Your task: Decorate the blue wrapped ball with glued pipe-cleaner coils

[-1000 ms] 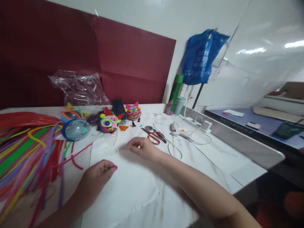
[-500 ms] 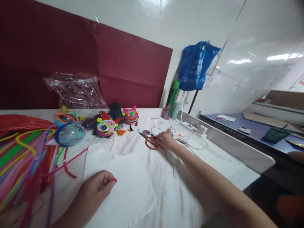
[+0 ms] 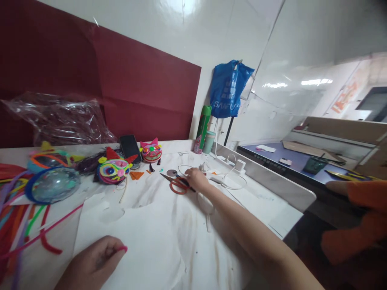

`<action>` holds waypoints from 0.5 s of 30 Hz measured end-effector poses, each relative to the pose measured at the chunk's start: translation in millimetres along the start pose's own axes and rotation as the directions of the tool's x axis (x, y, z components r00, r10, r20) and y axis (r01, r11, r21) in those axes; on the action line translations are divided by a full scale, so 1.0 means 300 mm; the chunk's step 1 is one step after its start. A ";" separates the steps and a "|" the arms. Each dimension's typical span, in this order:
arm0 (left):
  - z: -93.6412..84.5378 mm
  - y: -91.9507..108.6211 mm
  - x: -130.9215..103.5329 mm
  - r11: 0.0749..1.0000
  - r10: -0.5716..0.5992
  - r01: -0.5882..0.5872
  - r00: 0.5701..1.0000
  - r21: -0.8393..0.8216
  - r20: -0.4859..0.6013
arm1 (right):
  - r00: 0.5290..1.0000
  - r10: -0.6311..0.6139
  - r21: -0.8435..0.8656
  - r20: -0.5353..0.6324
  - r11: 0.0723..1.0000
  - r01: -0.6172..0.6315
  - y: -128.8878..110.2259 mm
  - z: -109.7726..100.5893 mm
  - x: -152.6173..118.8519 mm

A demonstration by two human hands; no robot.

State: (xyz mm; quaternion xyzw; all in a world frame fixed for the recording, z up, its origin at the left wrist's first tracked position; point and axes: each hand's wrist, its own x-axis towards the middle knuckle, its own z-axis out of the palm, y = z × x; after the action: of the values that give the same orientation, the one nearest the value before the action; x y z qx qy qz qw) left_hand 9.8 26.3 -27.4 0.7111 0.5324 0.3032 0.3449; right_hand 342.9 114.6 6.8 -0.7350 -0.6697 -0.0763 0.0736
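My left hand [image 3: 95, 259] is closed low over the white paper [image 3: 145, 233], pinching a short pink pipe cleaner piece [image 3: 123, 248] that shows at the fingertips. Farther off, my right hand [image 3: 196, 179] rests on the table with bent fingers beside the orange-handled scissors [image 3: 179, 186]. What lies under those fingers is mostly hidden; something dark shows at their edge. Left of the scissors sit a yellow, pink and blue decorated ball with red ears [image 3: 113, 170] and a pink cat-faced ball [image 3: 151, 152].
Colourful pipe cleaners [image 3: 45, 229] and a clear plastic ball [image 3: 56, 183] are at left. A phone [image 3: 130, 147] leans at the back. A green spray can [image 3: 204, 121], a pale green cup [image 3: 209, 141] and white chargers with cables [image 3: 240, 166] stand farther right. Another person's orange sleeve [image 3: 363, 193] shows at far right.
The view has turned to the right, so everything sits farther left. Both hands keep nearly the same poses, the left still pinching the pink piece, the right still beside the scissors.
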 end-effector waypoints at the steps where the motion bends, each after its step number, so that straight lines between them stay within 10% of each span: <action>1: 0.001 0.004 -0.003 1.000 0.008 -0.008 1.000 0.006 -0.002 | 0.998 0.061 -0.022 -0.010 0.998 -0.062 0.047 -0.013 0.002; 7: 0.004 0.046 -0.029 0.997 0.071 -0.071 0.997 0.016 0.019 | 0.953 0.289 -0.099 0.085 0.955 -0.281 0.305 0.011 -0.006; 15: 0.004 0.058 -0.042 0.995 0.101 -0.101 0.995 -0.019 0.006 | 0.972 0.224 -0.121 0.068 0.969 -0.215 0.356 0.089 -0.031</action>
State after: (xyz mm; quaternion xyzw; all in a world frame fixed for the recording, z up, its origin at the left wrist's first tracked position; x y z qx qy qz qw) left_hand 17.0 10.6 -14.7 0.7349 0.4915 0.3229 0.3377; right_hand 448.9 101.2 -21.9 -0.8102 -0.5812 -0.0757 0.0127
